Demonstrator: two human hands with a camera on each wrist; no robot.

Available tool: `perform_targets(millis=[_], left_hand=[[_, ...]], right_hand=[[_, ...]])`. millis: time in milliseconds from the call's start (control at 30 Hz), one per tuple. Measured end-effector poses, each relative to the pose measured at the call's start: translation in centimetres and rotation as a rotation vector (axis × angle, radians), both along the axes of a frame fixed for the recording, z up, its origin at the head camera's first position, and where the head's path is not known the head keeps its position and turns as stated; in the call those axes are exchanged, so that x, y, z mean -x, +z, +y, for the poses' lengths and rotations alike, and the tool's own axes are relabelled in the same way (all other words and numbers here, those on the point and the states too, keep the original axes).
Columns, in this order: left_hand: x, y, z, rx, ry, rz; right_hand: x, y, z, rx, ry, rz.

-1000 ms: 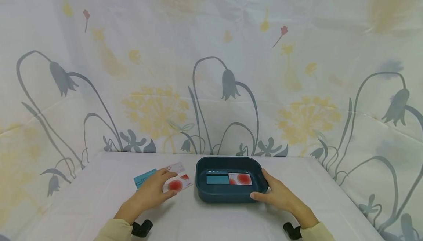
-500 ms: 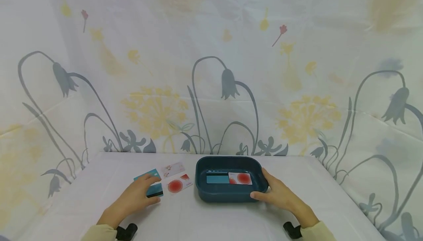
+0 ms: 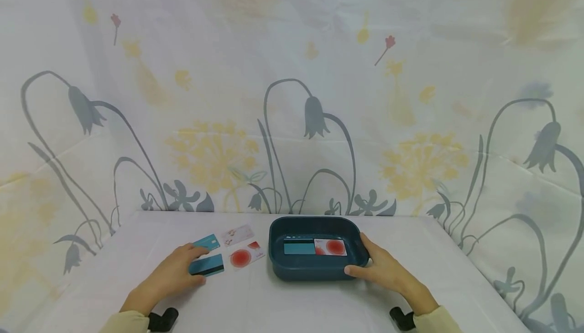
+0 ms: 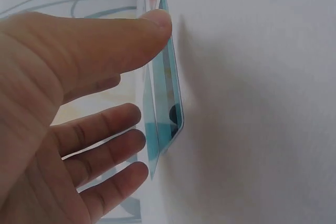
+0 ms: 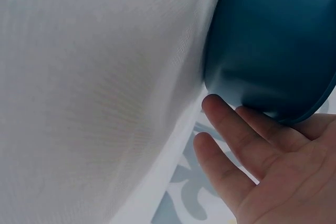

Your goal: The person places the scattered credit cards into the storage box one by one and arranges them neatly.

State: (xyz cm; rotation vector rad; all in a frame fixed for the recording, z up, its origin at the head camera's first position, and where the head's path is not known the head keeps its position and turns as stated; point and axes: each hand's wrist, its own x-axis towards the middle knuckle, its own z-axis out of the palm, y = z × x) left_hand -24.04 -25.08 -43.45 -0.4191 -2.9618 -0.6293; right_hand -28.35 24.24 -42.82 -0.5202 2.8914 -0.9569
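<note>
Near the worktop's far edge [image 3: 397, 223], my spread right hand [image 3: 388, 268] touches a teal box [image 3: 310, 273] holding two cards [image 3: 298, 247]; four cards [image 3: 240, 258] remain by my splayed left hand [image 3: 172, 274].

Pale yellow cloth makes up both left sleeve [image 3: 124, 323] and right sleeve [image 3: 438, 321], and I see a black left wrist device [image 3: 165, 319] and a black right wrist device [image 3: 401, 318], stubby and bent like elbows; left hand [image 3: 174, 268] and right hand [image 3: 384, 268] are bare
</note>
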Motion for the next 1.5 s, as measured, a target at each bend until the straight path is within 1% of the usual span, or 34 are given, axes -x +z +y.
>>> perform_targets(millis=[133, 267, 600, 767, 900, 1167, 1333, 1500], left_hand=[[-0.02, 0.08, -0.59, -0.008, 0.005, -0.029], [0.03, 0.11, -0.88, -0.025, -0.007, -0.043], [0.12, 0.06, -0.83, -0.02, -0.013, -0.053], [0.06, 0.21, -0.77, -0.032, -0.011, -0.073], [-0.05, 0.33, -0.75, -0.049, -0.014, -0.073], [0.15, 0.16, -0.69, -0.058, 0.036, -0.096], [0.12, 0.12, -0.63, -0.078, 0.04, -0.089], [-0.02, 0.09, -0.53, -0.096, 0.04, -0.103]], right_hand=[[0.01, 0.17, -0.02, 0.003, 0.006, 0.01], [-0.01, 0.25, -0.05, 0.002, 0.0, 0.003], [-0.16, 0.09, -0.05, 0.006, -0.008, -0.008], [-0.16, 0.01, -0.03, -0.002, -0.009, -0.015], [-0.14, -0.04, -0.03, -0.003, -0.01, -0.017], [-0.1, -0.01, -0.04, -0.011, -0.025, -0.012], [-0.03, -0.04, -0.03, -0.016, -0.029, -0.011], [-0.05, -0.19, -0.02, -0.006, -0.027, -0.015]])
